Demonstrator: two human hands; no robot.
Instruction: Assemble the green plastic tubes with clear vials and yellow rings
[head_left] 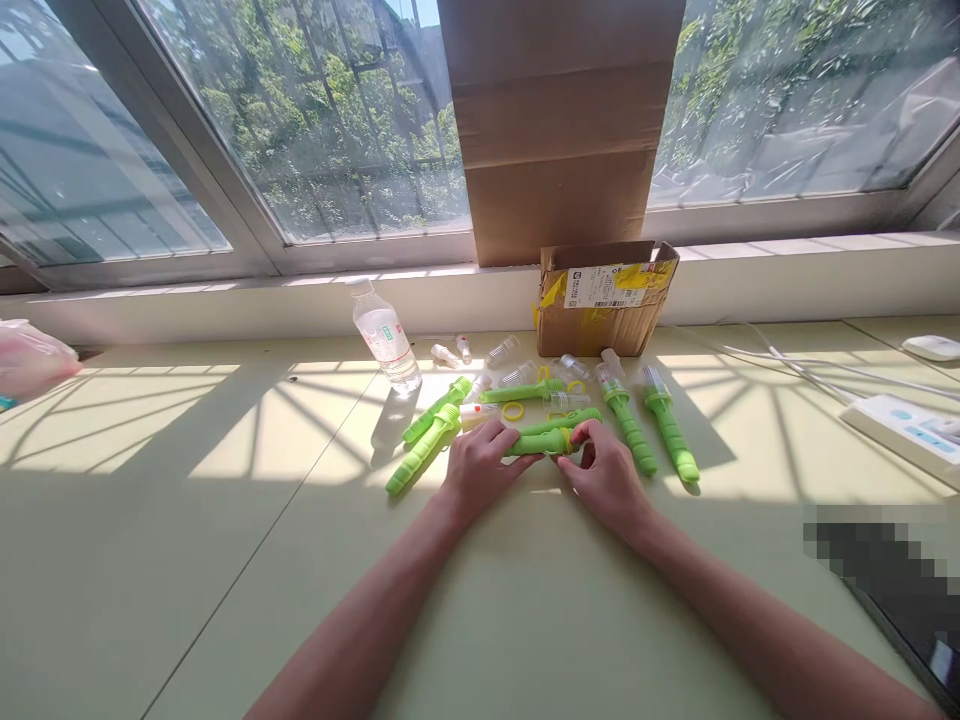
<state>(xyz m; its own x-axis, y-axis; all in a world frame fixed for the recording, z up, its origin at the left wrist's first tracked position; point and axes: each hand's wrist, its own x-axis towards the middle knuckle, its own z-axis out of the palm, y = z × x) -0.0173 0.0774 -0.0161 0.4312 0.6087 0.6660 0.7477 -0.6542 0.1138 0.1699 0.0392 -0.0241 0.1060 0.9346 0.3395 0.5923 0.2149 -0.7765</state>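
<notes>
My left hand [480, 462] is closed around one end of a green plastic flashlight handle [537, 443], held sideways just above the table. The fingers of my right hand [609, 472] pinch the handle's other end, where a yellow ring [566, 438] sits around it. Directly behind it lies another green handle [570, 420]. More loose green handles [424, 450] rest to the left. On the right lie two green sticks with clear caps fitted, the nearer one [628, 428] beside my right hand and the other [672, 432] farther out.
Behind my hands are loose yellow rings [513, 411], clear caps [503, 351] and white pieces with red buttons [463, 348]. A water bottle [387, 340] stands at the left back, a cardboard box [600, 325] at the wall. A power strip [904, 432] with cables lies right.
</notes>
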